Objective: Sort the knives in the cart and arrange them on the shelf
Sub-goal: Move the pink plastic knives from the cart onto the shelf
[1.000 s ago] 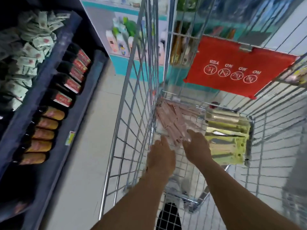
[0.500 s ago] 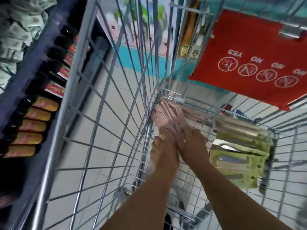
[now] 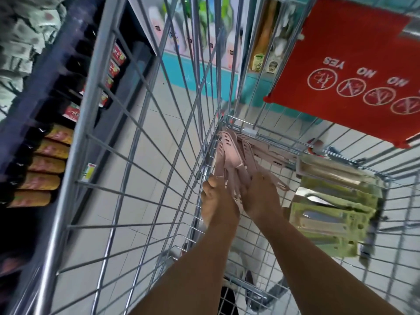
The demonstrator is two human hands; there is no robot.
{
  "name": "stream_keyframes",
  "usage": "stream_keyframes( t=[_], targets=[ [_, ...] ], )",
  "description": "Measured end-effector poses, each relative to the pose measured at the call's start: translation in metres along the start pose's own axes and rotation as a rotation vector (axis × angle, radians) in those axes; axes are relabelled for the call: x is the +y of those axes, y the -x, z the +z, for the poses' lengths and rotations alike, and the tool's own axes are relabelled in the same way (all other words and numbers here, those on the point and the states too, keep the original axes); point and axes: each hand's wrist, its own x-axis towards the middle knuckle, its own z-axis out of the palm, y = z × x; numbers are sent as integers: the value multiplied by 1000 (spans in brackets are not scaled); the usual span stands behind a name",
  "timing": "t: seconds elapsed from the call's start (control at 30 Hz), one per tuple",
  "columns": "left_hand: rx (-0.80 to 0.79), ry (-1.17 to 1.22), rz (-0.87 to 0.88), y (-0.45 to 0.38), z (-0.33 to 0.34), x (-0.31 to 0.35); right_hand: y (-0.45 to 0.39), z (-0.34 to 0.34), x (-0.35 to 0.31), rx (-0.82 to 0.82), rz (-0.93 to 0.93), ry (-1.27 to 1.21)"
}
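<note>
I've got both hands down in the cart's [image 3: 145,142] far-left corner, left hand [image 3: 218,201] and right hand [image 3: 261,194] curled around the fanned pink knives [image 3: 229,153], which look light, stiff plastic and slippery in a bundle, so I'd squeeze mid-stack.

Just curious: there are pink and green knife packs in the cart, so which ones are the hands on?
The pink knife packs in the cart's far left corner; both hands grip them. The green packs lie untouched to their right.

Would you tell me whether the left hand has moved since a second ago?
Yes. The left hand has reached forward to the pink knives in the cart corner.
</note>
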Motion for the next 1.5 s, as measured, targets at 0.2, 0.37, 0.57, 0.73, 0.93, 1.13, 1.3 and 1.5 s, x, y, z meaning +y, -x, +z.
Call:
stream_keyframes(
  t=[0.2,0.37,0.57,0.73,0.93,1.13,1.3,1.5],
  targets=[
    [18,-35,15,-7,0,3,7,-6,10,14,-136,67],
    [-26,-59,-64,-8,-6,-3,10,-4,25,-5,38,84],
    [-38,-99,-37,5,-6,-13,24,-1,29,-30,20,176],
    [-17,-95,4,25,-14,-20,47,-12,18,-27,90,4],
    [-4,22,128,70,-45,-23,93,-21,2,88,99,-16],
    [31,116,288,143,-104,-35,178,-50,-23,262,-41,-166],
    [67,126,398,212,-159,-57,255,-75,-51,363,-18,-268],
    [215,240,452,271,-219,-75,324,-117,-90,451,-54,-373]
  ],
)
